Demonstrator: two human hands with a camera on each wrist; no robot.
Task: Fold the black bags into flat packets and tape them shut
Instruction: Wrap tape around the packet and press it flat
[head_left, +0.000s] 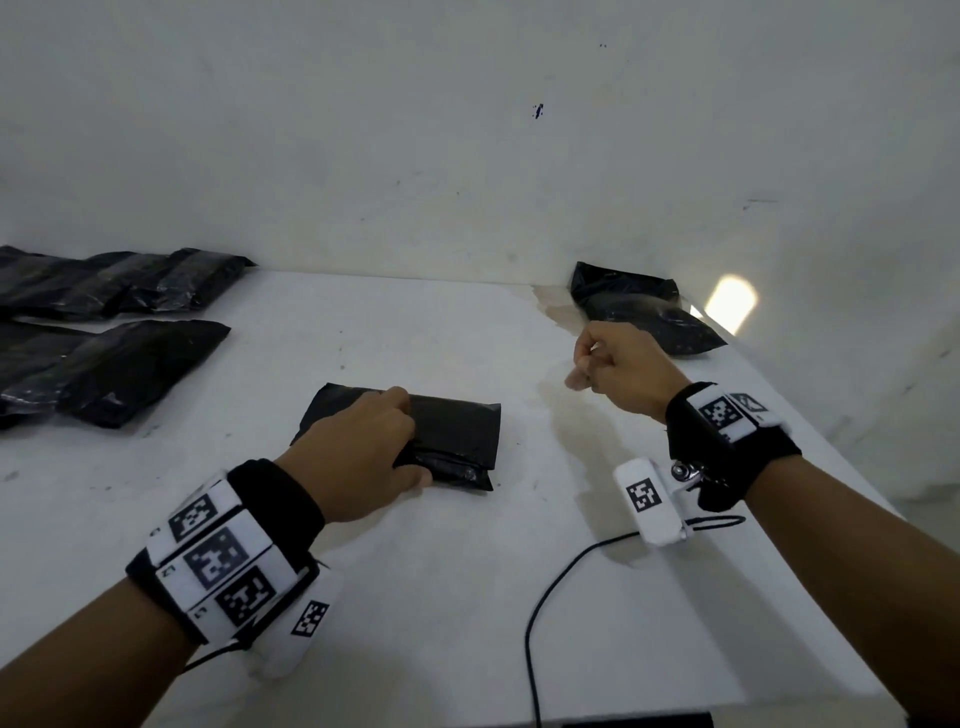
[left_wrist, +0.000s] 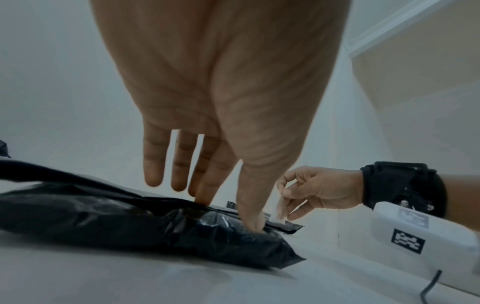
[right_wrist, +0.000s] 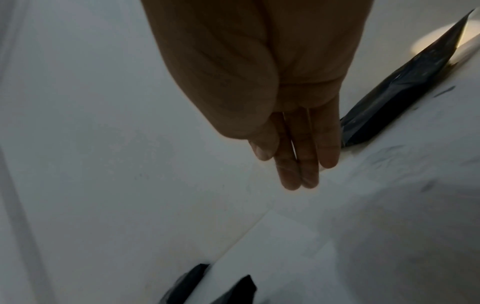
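Left hand (head_left: 358, 462) pressing folded bag (head_left: 447, 441) flat mid-surface (head_left: 467, 597), long axis left-right; right hand (head_left: 621, 366), fingers pinching what looks like a tape strip (left_wrist: 281, 207), hovering just right of it.

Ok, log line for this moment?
left hand pressing folded bag on table | right hand raised, pinching clear strip | untaped

A folded black plastic bag (head_left: 452, 436) looks thin, crinkled and faintly glossy, with small highlights along its creases. More black plastic packets (head_left: 130, 364) at the far left show the same wrinkled sheen. The white tabletop (head_left: 415, 597) is smooth and matt, with smudges and faint stains. Black cloth wristbands (head_left: 727, 447) look soft and matt; the white plastic wrist camera housing (head_left: 649, 499) is smooth.
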